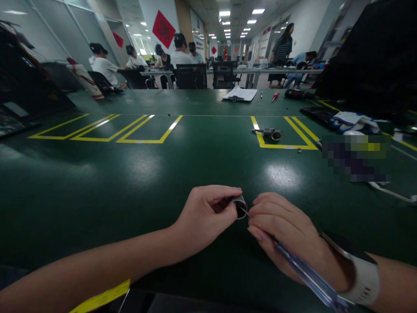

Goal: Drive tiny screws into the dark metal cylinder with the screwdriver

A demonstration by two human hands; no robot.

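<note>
My left hand [203, 217] is closed round a small silver metal ring-shaped part [240, 205], held just above the green table [130, 182]. My right hand [286, 232] is closed on a screwdriver [309, 278] with a clear blue handle that runs back past my wrist. The thin metal tip of the screwdriver reaches into the opening of the metal part. Both hands sit close together near the table's front edge. A white band wraps my right wrist.
A similar metal cylinder with a pin [269, 133] lies on yellow tape lines at the centre right. A clipboard with paper [239, 94], a red-handled tool [275, 95] and gloves [353, 121] lie farther back. Several people sit at distant tables.
</note>
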